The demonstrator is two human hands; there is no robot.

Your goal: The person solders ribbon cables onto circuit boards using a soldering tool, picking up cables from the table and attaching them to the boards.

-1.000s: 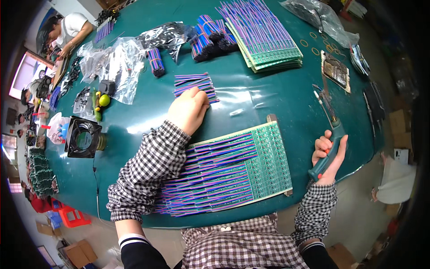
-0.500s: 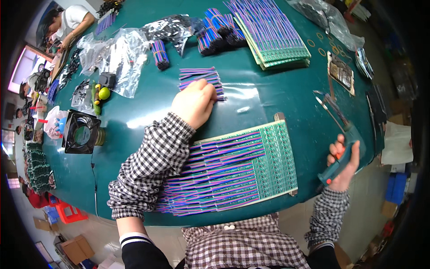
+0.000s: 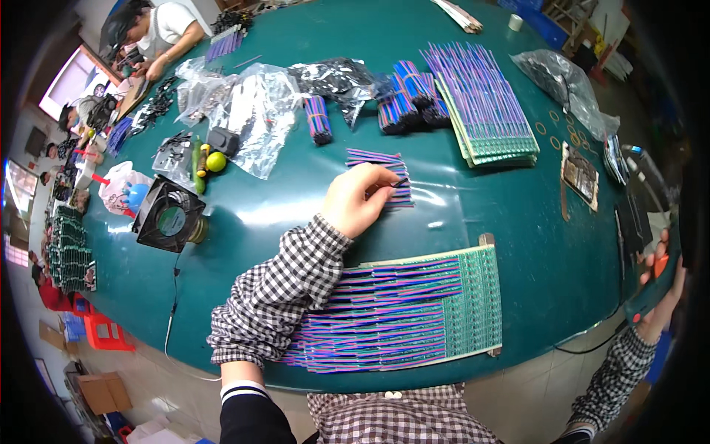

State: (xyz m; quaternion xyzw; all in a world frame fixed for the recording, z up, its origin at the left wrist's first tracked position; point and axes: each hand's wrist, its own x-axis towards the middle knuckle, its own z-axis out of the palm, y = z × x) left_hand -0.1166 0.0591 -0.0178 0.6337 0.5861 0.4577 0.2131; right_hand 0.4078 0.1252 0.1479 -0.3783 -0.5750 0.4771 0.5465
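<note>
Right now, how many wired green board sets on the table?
2: one panel close in front, one stack farther back, right of the wire bundles. Boards within the stack may be hidden.

Hands: two, one left hand point(image 3: 360, 200) and one right hand point(image 3: 664, 285). Soldering gun point(image 3: 654, 292): one. Loose wire pile point(image 3: 376, 157): one; overlapping strands cannot be counted. Banded wire bundles: one single bundle point(image 3: 318, 118), plus one cluster point(image 3: 399, 112) of at least three. Circuit-board panels: one front panel point(image 3: 475, 305); at least two in the rear stack point(image 3: 504, 152). Cooling fan point(image 3: 170, 218): one. Work table point(image 3: 547, 251): one. Rubber bands point(image 3: 575, 138): several, exact count unclear.
</note>
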